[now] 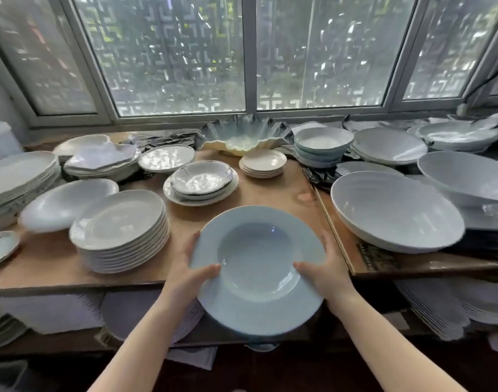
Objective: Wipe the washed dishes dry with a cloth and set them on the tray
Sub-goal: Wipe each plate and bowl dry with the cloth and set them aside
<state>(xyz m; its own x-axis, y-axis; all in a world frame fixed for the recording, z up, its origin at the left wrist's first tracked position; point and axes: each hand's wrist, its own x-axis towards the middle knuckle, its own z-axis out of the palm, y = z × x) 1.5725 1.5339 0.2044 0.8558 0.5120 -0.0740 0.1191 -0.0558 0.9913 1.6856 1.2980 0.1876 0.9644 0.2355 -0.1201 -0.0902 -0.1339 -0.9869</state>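
Observation:
A pale blue deep plate (pixel 257 268) with a wide rim is held level in front of me, over the near edge of the wooden table (pixel 273 190). My left hand (pixel 189 271) grips its left rim, thumb on top and fingers underneath. My right hand (pixel 325 271) grips the right rim the same way. No cloth shows in either hand, and I cannot pick out a tray.
A tall stack of white plates (pixel 120 234) stands just left of the held plate. A large white bowl (pixel 396 212) sits to the right. Stacked dishes (pixel 201 182), small plates (pixel 263 163) and bowls (pixel 321 147) fill the back, below a window. Lower shelves hold more plates.

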